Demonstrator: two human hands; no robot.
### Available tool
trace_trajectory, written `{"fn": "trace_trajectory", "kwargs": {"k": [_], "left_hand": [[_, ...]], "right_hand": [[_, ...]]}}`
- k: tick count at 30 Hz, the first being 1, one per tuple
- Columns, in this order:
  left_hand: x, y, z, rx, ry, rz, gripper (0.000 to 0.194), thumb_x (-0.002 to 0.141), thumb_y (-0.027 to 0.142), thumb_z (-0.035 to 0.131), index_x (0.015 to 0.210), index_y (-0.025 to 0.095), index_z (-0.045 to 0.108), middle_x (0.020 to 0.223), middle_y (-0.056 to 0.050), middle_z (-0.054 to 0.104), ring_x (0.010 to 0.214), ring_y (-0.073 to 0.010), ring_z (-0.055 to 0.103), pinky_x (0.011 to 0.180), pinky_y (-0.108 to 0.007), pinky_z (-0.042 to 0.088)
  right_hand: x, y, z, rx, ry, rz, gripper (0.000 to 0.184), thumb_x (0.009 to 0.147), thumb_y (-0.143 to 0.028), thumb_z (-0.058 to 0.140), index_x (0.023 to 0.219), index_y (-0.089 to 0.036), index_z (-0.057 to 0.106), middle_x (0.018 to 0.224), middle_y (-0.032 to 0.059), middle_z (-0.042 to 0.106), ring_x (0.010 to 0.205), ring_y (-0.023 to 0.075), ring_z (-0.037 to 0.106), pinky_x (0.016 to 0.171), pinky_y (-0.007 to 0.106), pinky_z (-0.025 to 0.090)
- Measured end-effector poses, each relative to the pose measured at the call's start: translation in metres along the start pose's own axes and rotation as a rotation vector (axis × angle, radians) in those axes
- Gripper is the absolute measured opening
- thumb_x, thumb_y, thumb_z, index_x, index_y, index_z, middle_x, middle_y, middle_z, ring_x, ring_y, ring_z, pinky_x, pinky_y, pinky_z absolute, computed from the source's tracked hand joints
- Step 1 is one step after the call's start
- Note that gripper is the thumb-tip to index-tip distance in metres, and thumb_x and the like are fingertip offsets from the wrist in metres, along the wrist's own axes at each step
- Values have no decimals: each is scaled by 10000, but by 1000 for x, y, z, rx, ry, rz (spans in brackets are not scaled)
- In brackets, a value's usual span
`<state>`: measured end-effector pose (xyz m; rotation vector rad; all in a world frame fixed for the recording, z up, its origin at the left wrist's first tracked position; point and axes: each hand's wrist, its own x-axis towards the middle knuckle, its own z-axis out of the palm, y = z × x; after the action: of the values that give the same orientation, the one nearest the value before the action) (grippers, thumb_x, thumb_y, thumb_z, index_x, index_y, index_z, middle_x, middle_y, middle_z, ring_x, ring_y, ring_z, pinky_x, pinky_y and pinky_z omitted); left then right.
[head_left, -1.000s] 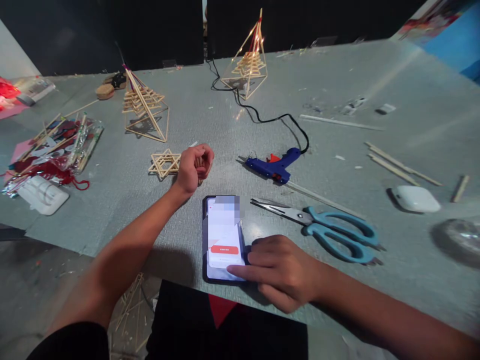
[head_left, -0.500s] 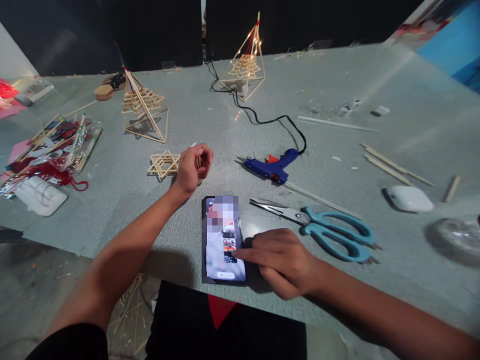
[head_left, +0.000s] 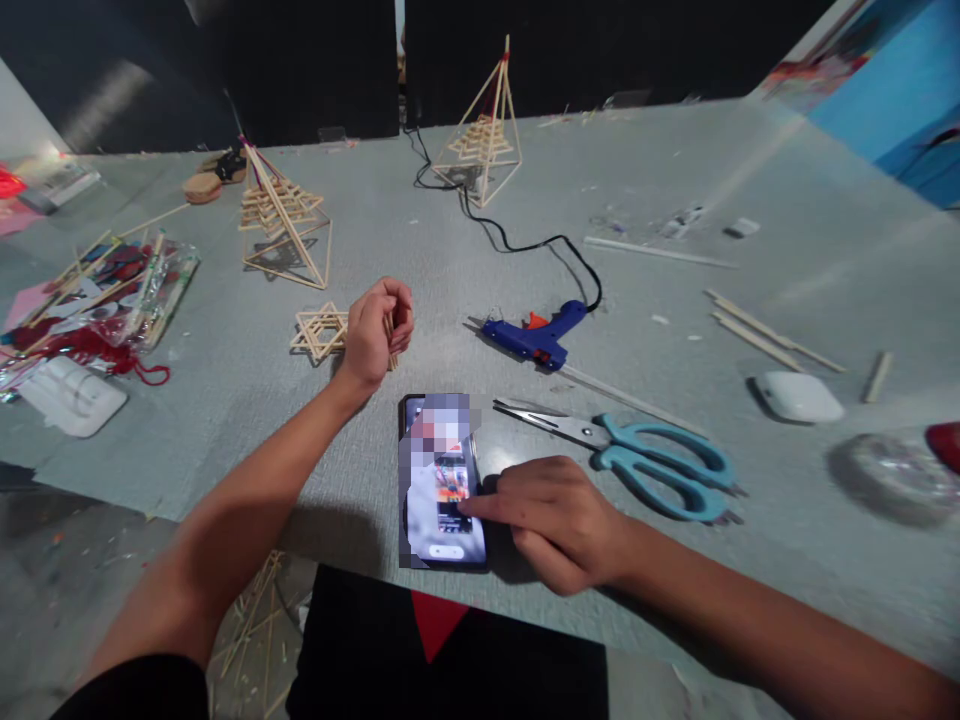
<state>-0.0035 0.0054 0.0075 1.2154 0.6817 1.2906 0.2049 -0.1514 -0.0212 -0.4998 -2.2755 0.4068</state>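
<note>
A phone [head_left: 420,500] with its screen lit lies on the table edge, part of the display pixelated. My right hand [head_left: 559,520] touches the screen with its stretched index finger, the other fingers bent and holding nothing. My left hand [head_left: 379,325] rests with curled fingers above the phone, beside a six-pointed star of thin wooden sticks [head_left: 319,333]. Bits of stick show at its palm; whether they are gripped is hidden. Right of the phone lie scissors [head_left: 660,460] with light-blue handles and, behind them, a blue glue gun [head_left: 536,338] holding a glue stick.
Two stick pyramids, one at left [head_left: 289,215] and one at back [head_left: 484,135], stand behind my hands. The glue gun's black cable [head_left: 517,245] runs back. Packed craft materials [head_left: 112,290] lie left; loose sticks [head_left: 772,335] and a white case [head_left: 799,396] lie right.
The small lights on the back pyramid have gone out. The picture under my right fingertip on the phone has grown larger. Both hands keep nearly the same pose; the view has shifted slightly.
</note>
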Motion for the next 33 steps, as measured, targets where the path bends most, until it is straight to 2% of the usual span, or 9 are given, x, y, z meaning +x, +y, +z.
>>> {"fn": "trace_trajectory", "kwargs": {"k": [4, 8, 18, 23, 29, 33], "left_hand": [[0, 1, 1, 13, 23, 9, 164, 836, 368, 529, 765, 222, 509, 452, 93, 354, 373, -67, 230, 393, -197, 212], [-2, 2, 3, 17, 25, -5, 207, 822, 389, 549, 719, 214, 505, 464, 107, 237, 382, -55, 169, 406, -194, 144], [-5, -1, 0, 18, -94, -13, 365, 813, 488, 566, 596, 204, 489, 402, 108, 189, 353, -45, 137, 396, -199, 123], [-7, 0, 1, 64, -72, 1, 351, 783, 448, 657, 602, 196, 494, 416, 105, 282, 351, -31, 176, 389, -192, 138], [-9, 1, 3, 99, -70, 1, 304, 787, 405, 634, 607, 198, 501, 416, 107, 291, 366, -35, 201, 396, -194, 151], [-8, -1, 1, 117, -94, 35, 245, 790, 339, 612, 618, 196, 513, 419, 104, 310, 380, -40, 223, 404, -195, 164]], "right_hand": [[2, -1, -1, 2, 0, 1, 345, 893, -123, 375, 1078, -156, 664, 614, -40, 516, 493, 132, 479, 491, 285, 377], [1, 0, 0, -1, -3, -11, 332, 901, -132, 367, 1070, -166, 650, 618, -38, 522, 495, 132, 483, 492, 289, 375], [1, 0, 0, 29, -62, -34, 347, 911, -164, 370, 1093, -160, 665, 632, -22, 552, 515, 146, 486, 502, 301, 364], [-1, 0, 1, 19, -66, -43, 359, 909, -163, 365, 1113, -155, 661, 633, -24, 554, 508, 147, 491, 492, 298, 376], [-1, 0, 1, -5, -75, -25, 360, 907, -160, 370, 1098, -159, 675, 628, -21, 572, 504, 145, 514, 484, 291, 394], [1, -2, -1, -51, -11, 77, 376, 910, -127, 393, 1181, -138, 654, 726, 0, 689, 565, 134, 627, 535, 270, 493]]}}
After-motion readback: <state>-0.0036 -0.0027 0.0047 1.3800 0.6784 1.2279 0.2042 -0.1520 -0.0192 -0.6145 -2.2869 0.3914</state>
